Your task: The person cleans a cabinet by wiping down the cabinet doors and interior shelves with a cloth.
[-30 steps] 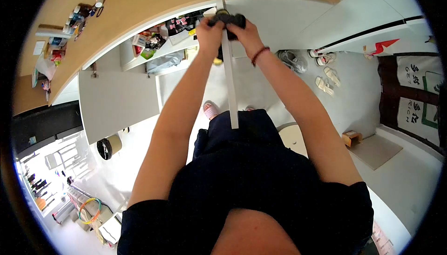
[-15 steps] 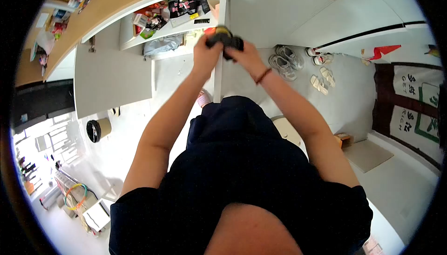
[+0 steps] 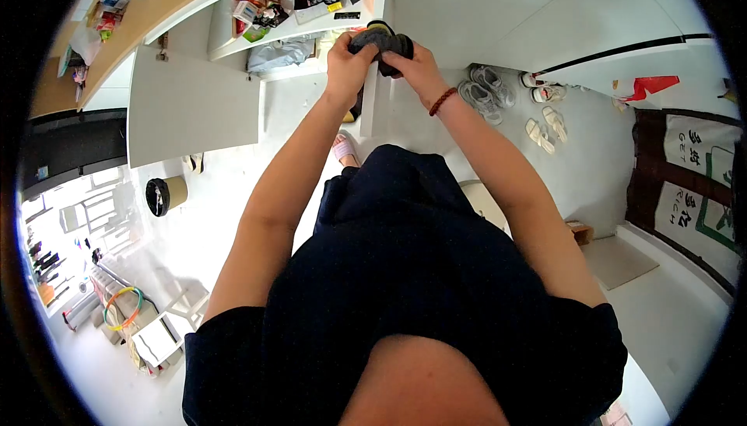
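Out in front of me, both hands hold a dark grey and black shoe-like item [image 3: 380, 38] with a yellowish patch near its top; its exact kind is hard to make out. My left hand [image 3: 348, 66] grips its left side, thumb pressed on the face. On the right side, my right hand [image 3: 418, 70] is closed around it, thumb also on the front. A reddish-brown bracelet [image 3: 443, 101] circles my right wrist. The item is above the end of a white cabinet panel [image 3: 381, 107], beside an open shelf [image 3: 303, 28] of packets and small boxes.
Grey sneakers [image 3: 484, 93] and cream slippers [image 3: 538, 135] stand on the floor at right. An open cabinet door [image 3: 194, 107] juts out at left, near a waste bin [image 3: 177, 190]. My foot in a pink slipper [image 3: 343, 148] shows below my left forearm.
Both hands have moved slightly up and to the right with the dark item, which appears sharper and turned a little. More of the pink slipper shows.
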Tool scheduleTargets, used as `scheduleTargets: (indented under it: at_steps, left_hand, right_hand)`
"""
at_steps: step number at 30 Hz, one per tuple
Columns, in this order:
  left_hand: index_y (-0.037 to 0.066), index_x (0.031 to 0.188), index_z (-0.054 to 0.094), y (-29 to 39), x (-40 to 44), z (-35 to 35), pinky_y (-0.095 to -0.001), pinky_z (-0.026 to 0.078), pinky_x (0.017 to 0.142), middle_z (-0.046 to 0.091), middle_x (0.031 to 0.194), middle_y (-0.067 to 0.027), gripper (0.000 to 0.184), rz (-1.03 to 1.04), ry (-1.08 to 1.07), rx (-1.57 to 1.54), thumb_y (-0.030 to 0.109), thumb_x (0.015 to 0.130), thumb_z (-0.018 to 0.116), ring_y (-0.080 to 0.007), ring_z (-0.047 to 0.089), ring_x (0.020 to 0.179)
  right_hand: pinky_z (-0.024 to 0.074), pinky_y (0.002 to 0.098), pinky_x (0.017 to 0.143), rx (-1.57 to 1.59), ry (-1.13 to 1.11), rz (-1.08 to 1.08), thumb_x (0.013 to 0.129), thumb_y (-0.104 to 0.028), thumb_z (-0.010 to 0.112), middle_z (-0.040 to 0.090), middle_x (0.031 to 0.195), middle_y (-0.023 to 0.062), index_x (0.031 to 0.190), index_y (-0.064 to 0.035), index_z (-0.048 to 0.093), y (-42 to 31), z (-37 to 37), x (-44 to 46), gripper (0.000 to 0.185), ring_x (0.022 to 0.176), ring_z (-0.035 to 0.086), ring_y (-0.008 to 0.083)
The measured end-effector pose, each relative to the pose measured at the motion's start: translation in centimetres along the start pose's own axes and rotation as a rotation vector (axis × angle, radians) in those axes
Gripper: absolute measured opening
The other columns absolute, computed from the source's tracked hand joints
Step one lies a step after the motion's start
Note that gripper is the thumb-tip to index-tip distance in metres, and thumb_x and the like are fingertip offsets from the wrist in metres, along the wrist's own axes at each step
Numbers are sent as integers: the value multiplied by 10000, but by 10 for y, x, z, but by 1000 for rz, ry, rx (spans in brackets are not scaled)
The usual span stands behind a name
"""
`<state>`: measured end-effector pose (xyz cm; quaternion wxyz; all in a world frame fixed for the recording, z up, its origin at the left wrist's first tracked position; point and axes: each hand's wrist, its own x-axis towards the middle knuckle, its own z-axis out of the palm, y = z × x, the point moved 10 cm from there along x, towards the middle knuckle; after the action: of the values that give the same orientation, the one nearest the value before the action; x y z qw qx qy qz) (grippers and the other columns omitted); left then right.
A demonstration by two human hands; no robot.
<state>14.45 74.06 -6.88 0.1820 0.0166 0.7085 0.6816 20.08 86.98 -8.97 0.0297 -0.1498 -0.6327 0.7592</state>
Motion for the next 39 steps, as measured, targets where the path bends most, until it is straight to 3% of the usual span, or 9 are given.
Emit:
scheduleTargets:
  at_steps: [5,15,22,26,27,30,32,34,39]
  left_hand:
    - [7,1296,476,-32,-69,-14,-285,422,934,582,1136,-78,453,21,-113,22,31,851,562,-153,541,1041]
    - [35,1247,560,-25,-120,-13,-259,419,909,516,1126,-53,446,92,-146,-120,-23,806,580,-157,525,1044]
    - [20,1162,607,-59,-60,23,-237,439,810,556,1043,-50,296,-41,-182,-338,84,875,573,-101,528,915]
    - [10,1261,501,-91,-49,42,-292,421,869,588,1108,-99,416,-222,-262,-268,270,936,480,-169,531,996]
    - [26,1289,485,-105,-52,57,-289,413,882,580,1133,-84,429,-206,-383,-324,271,937,472,-161,521,1009]
    - [55,1409,339,-82,-73,74,-262,337,994,471,1311,-91,509,-73,-462,-485,260,953,435,-159,437,1178]
    - [96,1444,273,-49,-66,76,-341,232,1085,312,1452,-147,545,179,-442,-415,269,951,426,-267,305,1332]
    - [111,1443,286,-8,-48,69,-415,173,1113,226,1505,-140,521,396,-367,-126,255,959,413,-308,226,1378]
    - [171,1443,301,-4,33,61,-514,103,1110,195,1511,-161,548,402,-209,-84,270,919,426,-400,174,1380]
  right_hand:
    - [503,293,668,-140,-107,-15,803,-192,671,664,787,75,975,19,612,31,17,-63,279,703,612,148]
    - [494,269,703,-124,-267,51,813,-134,661,637,846,59,1001,21,577,14,26,-112,257,777,597,121]
    - [448,233,808,-308,0,-86,870,-119,623,591,1000,10,1119,-32,531,-16,-7,-71,280,913,546,93]
    - [414,284,847,-143,84,-138,957,-334,490,546,1109,44,1241,0,458,-65,1,-70,439,951,502,117]
    - [352,300,966,-199,130,-100,987,-388,382,465,1287,89,1334,6,393,-57,-4,-68,525,1118,456,154]
    - [289,315,1036,-105,305,-47,987,-418,358,406,1364,110,1383,-6,323,-46,-16,-61,573,1219,398,192]
    - [247,325,1083,-35,422,-16,987,-437,342,367,1415,124,1416,-13,276,-42,-20,-56,607,1286,359,217]
    - [250,330,1083,96,378,11,978,-493,324,378,1404,119,1400,-18,301,-41,-12,-60,636,1275,368,213]
    - [305,341,1047,39,490,81,970,-549,240,465,1318,87,1373,-35,367,-19,-15,-53,665,1206,437,229]
